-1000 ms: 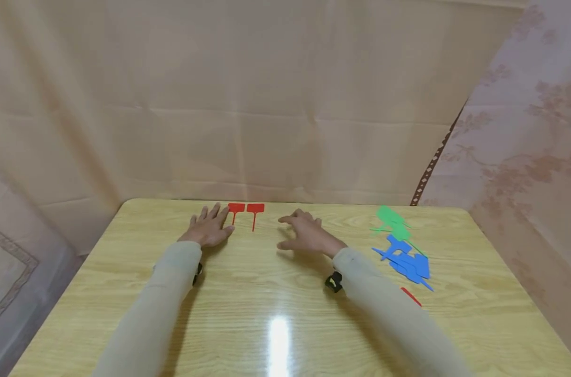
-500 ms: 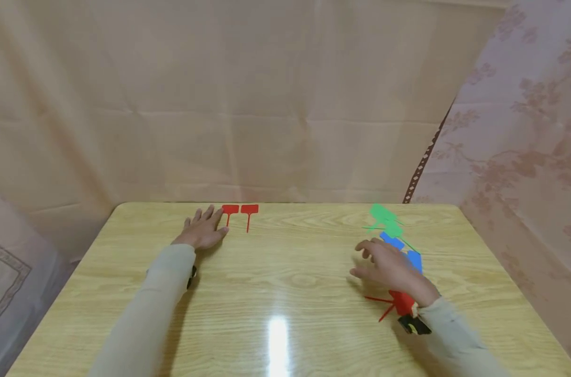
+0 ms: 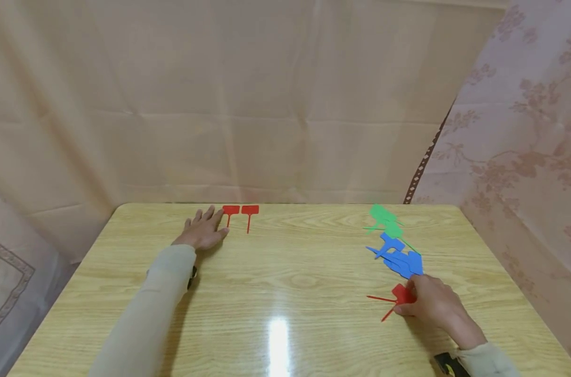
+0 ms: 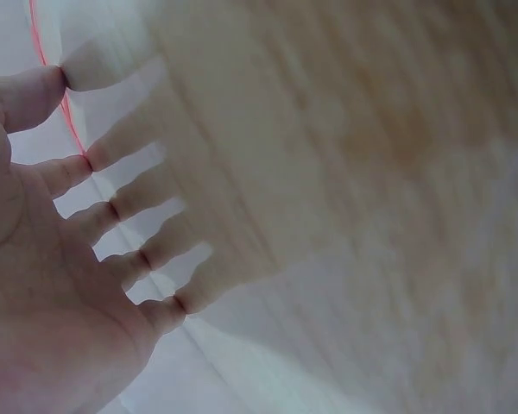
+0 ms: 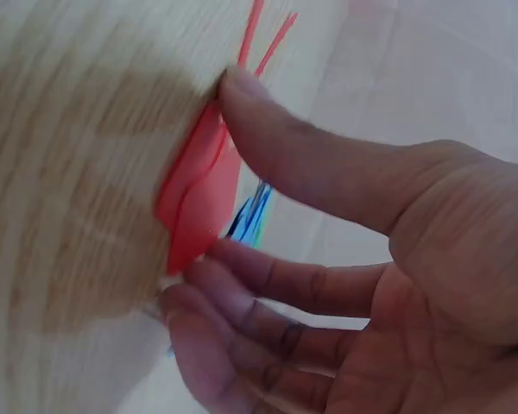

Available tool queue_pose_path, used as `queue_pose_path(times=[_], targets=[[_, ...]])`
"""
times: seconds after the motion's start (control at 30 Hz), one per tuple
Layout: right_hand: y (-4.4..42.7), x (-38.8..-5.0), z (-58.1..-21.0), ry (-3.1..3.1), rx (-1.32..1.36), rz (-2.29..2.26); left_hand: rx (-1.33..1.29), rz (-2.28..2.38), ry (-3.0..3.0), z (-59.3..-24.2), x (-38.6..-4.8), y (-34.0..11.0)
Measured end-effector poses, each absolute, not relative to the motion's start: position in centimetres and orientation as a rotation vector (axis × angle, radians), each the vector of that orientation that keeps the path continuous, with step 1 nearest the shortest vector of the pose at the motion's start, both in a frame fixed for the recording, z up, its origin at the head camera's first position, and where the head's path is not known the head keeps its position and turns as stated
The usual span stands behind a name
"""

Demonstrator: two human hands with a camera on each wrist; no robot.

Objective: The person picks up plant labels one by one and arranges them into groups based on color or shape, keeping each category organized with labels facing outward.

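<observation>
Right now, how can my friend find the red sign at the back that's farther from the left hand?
On the wooden table, look to the far edge, left of the middle, where the left hand is, fingers spread. Just right of it lies one red sign, then the second red sign. They're shaped alike, but the second sits clear of the hand.

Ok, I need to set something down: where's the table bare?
Bare: the table between left hand and blue tags, and along the back edge between two red tags and green tags. Crowded: the right side, with green tags, blue tags, red pile and right hand close together.
</observation>
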State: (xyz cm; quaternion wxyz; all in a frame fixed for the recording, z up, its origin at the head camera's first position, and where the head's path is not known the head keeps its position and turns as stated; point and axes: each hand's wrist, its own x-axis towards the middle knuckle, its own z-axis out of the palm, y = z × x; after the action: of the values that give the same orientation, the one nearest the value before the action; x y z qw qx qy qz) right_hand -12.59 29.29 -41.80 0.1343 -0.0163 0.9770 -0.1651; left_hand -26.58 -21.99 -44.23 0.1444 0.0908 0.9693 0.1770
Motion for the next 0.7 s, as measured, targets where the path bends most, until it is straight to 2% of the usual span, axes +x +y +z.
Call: queue_pose_path(times=[0.37,0.7], targets=[[30.14,-13.01,-42.37,2.811,-0.109,-0.569,0.255,0.507,2.790,-44.36,-26.60,-22.03],[29.72,-12.85,-42.18,2.973,-0.179,-0.459,0.256,0.507,2.796,-44.02,-26.51,-21.91]])
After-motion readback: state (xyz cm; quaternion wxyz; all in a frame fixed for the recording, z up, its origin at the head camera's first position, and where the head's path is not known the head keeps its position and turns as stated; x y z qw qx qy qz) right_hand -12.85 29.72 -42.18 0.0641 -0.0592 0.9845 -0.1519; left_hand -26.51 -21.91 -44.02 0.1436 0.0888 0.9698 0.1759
